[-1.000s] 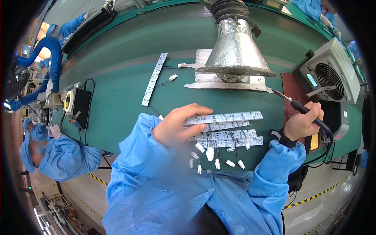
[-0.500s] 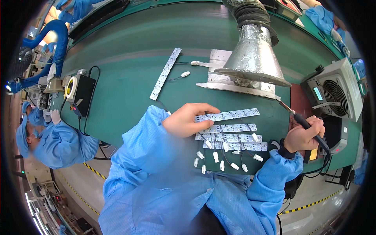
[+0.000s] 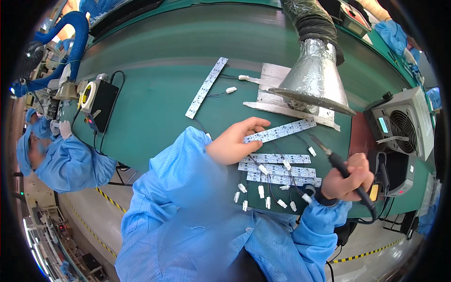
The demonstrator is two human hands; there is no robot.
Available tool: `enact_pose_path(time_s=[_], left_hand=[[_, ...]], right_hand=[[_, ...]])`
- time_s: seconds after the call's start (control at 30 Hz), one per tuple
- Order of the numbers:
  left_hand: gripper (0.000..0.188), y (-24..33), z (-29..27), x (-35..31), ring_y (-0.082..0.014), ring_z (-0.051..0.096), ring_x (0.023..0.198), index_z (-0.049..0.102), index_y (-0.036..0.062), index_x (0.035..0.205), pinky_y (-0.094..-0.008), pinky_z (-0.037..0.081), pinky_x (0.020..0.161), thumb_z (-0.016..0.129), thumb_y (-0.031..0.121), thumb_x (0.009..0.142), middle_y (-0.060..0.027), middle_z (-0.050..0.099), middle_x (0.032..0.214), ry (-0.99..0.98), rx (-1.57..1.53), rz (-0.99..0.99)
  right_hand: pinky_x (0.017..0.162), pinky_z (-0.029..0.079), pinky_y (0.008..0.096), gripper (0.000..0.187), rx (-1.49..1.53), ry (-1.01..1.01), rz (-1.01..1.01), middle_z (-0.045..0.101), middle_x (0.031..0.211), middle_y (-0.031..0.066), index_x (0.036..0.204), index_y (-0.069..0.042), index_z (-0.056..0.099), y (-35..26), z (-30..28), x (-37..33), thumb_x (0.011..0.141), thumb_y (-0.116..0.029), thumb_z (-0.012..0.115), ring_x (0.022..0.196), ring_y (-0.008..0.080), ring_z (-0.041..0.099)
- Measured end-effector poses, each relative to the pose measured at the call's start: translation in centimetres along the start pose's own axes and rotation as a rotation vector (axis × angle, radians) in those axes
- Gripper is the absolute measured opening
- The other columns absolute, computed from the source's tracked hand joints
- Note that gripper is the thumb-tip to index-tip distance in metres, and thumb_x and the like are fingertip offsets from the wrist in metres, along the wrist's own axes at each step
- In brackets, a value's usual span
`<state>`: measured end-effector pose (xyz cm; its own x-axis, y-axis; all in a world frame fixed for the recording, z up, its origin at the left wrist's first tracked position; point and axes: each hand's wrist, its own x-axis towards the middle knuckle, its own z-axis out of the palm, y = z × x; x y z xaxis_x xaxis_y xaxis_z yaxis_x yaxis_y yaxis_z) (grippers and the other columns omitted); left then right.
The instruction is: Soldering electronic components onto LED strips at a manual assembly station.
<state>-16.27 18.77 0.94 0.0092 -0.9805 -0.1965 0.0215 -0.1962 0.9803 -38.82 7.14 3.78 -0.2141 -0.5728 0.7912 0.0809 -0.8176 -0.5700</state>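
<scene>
White strip point(image 3: 284, 129) in left hand point(image 3: 235, 143), illegible label point(image 3: 412, 168), lit display point(image 3: 383, 125)

Lone fisheye view from head, facing down: wearer's blue smock point(image 3: 176, 239) close at six o'clock, green workbench point(image 3: 150, 84) beyond, foil-covered fume hood point(image 3: 314, 75) farther, toward two o'clock.

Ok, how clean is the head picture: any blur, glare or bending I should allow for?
All in the head view: hazy smear over part of the left sleeve; soldering iron in the right hand slightly blurred, circuit strip in the left hand sharper; highlights on the silver hood; edges of the green table bowed, corners black.
</scene>
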Motion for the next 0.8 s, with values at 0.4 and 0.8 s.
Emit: enact_pose_path(time_s=[0.4,0.8], left_hand=[[0.042,0.8,1.4,-0.4,-0.0333,0.061,0.113,0.052,-0.0024,0.128,-0.0387,0.047,0.098,0.055,-0.002,0.086,-0.0201,0.062,0.119,0.117,0.404,0.245],[0.041,0.5,1.4,-0.5,-0.0346,0.061,0.112,0.053,-0.0035,0.127,-0.0394,0.047,0.097,0.054,-0.002,0.086,-0.0208,0.062,0.118,0.123,0.412,0.275]], right_hand=[[0.04,0.027,0.0311,0.026,0.106,-0.546,-0.073,0.041,0.051,0.0046,0.072,-0.005,0.044,-1.0,1.8,-2.5,0.094,-0.011,0.056,0.04,0.0176,0.035],[0.039,0.025,0.0295,0.029,0.069,-0.587,-0.09,0.043,0.049,0.0051,0.07,-0.003,0.044,-0.6,2.3,-3.0,0.095,-0.013,0.053,0.04,0.0141,0.036]])
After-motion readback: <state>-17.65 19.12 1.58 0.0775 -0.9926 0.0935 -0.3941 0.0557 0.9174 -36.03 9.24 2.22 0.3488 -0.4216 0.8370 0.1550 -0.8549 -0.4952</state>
